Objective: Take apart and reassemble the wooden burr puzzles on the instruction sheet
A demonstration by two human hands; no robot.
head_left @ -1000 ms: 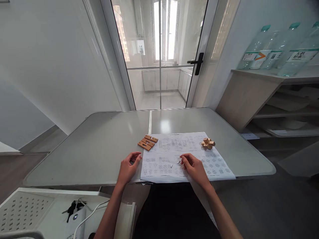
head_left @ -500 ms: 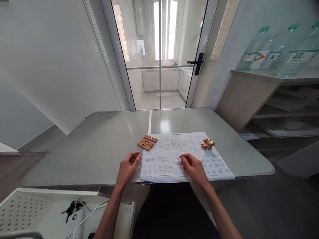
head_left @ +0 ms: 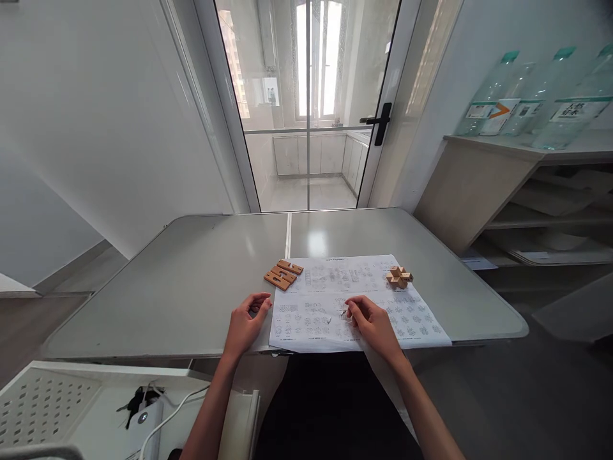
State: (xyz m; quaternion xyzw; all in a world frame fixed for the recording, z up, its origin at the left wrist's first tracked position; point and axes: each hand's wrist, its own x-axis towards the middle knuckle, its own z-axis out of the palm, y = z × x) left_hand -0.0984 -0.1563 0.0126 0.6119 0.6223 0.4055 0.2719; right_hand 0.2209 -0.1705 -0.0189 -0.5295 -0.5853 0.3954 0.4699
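A printed paper sheet (head_left: 335, 287) with rows of small diagrams lies on the grey table. My left hand (head_left: 247, 323) rests at the sheet's left edge, fingers loosely curled with a gap to the thumb, holding nothing. Over the lower middle of the sheet, my right hand (head_left: 371, 321) has its fingers drawn together; whatever is between them is too small to make out. A tiny dark item (head_left: 343, 313) shows beside its fingertips, and another (head_left: 328, 321) lies further left. Flat brown wooden pieces (head_left: 283, 275) sit at the upper left corner, an interlocked wooden block puzzle (head_left: 399, 276) at the right.
The grey table (head_left: 201, 281) reaches up to a glass door (head_left: 309, 166). Below its left front edge, a white tray (head_left: 81, 409) holds keys (head_left: 138, 401), a white device (head_left: 145, 425) and a cable. Plastic bottles (head_left: 493, 96) stand on a shelf unit (head_left: 479, 185) at right.
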